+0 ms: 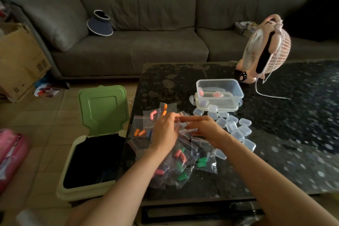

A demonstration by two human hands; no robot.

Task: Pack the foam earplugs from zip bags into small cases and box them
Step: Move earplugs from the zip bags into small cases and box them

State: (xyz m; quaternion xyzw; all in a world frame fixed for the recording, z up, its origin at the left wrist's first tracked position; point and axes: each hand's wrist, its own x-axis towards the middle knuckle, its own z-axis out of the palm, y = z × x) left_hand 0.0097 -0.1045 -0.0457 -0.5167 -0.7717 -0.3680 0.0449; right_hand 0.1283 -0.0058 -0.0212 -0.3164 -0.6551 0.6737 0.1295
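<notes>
A heap of small clear zip bags (180, 163) with orange, pink, green and blue foam earplugs lies on the dark table (275, 134). My left hand (164, 132) and my right hand (205, 128) hover over the heap, fingertips meeting and pinching a clear zip bag (180, 120) between them. Several small clear cases (236, 128) are scattered to the right of my hands. Behind them stands a clear plastic box (220, 89) with a few filled cases inside, sitting on its lid.
An open bin with a green lid (102, 108) and black liner stands on the floor left of the table. A pink desk fan (264, 49) with a white cord sits at the table's back. A grey sofa is behind; a cardboard box is far left.
</notes>
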